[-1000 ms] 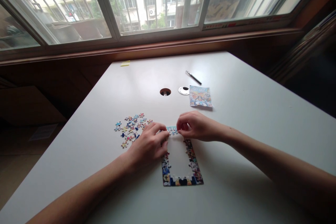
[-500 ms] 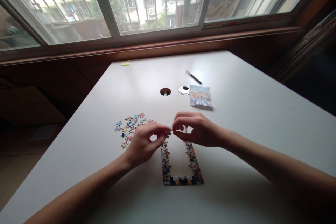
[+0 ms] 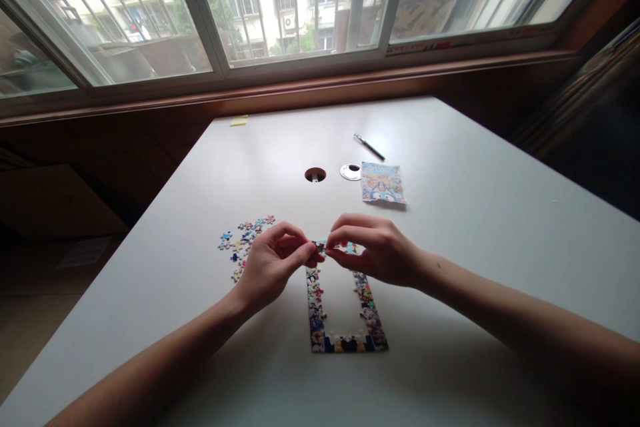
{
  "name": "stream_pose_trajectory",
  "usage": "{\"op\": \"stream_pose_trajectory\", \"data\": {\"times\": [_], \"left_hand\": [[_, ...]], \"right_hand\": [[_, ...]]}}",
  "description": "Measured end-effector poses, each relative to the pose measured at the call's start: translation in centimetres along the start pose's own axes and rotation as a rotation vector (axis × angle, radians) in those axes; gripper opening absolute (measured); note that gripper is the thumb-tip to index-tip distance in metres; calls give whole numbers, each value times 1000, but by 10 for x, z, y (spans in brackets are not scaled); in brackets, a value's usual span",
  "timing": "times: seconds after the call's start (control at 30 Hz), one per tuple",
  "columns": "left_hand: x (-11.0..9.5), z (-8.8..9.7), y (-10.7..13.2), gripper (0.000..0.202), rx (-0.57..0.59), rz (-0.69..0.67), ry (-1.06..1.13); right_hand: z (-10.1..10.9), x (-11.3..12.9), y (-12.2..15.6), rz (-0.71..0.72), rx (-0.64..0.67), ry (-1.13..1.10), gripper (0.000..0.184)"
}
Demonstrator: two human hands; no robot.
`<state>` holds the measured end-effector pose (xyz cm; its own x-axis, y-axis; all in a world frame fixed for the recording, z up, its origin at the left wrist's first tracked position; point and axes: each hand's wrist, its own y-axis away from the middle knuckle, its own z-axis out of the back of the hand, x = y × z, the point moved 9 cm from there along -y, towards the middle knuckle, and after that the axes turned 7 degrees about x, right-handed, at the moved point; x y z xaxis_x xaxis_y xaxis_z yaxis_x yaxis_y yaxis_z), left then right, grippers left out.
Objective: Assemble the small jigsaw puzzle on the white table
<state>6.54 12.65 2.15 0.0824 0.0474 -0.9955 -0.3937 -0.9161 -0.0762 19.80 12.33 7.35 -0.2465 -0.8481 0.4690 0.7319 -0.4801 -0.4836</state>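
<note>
My left hand (image 3: 274, 260) pinches a small dark jigsaw puzzle piece (image 3: 319, 247) between thumb and forefinger, above the far end of a puzzle frame. The fingertips of my right hand (image 3: 373, 245) close on the right edge of the same piece. Below both hands lies the partly joined puzzle border (image 3: 317, 320), a tall rectangle with bare tabletop inside it. Its far corners are partly covered by my fingers. Left of it, loose puzzle pieces (image 3: 246, 236) lie in a scattered heap, some hidden behind my left hand.
A printed puzzle packet (image 3: 383, 183) lies beyond my right hand, against a silver ring-shaped cover (image 3: 350, 172). Behind them rests a pen (image 3: 369, 147). The white table (image 3: 200, 213) has a round cable hole (image 3: 315, 175) and a yellow sticky note (image 3: 239, 121) near the window.
My left hand has turned, with its thumb now on top of the pinched piece, which shows more. My right fingertips have shifted slightly left. The border, packet and pen stay put.
</note>
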Motion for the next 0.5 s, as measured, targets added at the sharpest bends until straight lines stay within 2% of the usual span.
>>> {"op": "stream_pose_trajectory", "data": {"times": [0.13, 0.23, 0.37, 0.43, 0.5], "left_hand": [[4, -1, -1, 18, 19, 18, 18], [1, 1, -1, 14, 17, -40, -103], [-14, 0, 3, 15, -38, -252, -647], [-16, -13, 7, 18, 33, -383, -885], [-13, -24, 11, 24, 122, -467, -1004]], "right_hand": [[0, 3, 1, 6, -15, 41, 8], [1, -6, 0, -50, 19, 35, 8], [-8, -35, 2, -188, 178, 1, 5], [-14, -48, 5, -237, 266, -23, 4], [-21, -54, 8, -265, 333, -39, 5]]}}
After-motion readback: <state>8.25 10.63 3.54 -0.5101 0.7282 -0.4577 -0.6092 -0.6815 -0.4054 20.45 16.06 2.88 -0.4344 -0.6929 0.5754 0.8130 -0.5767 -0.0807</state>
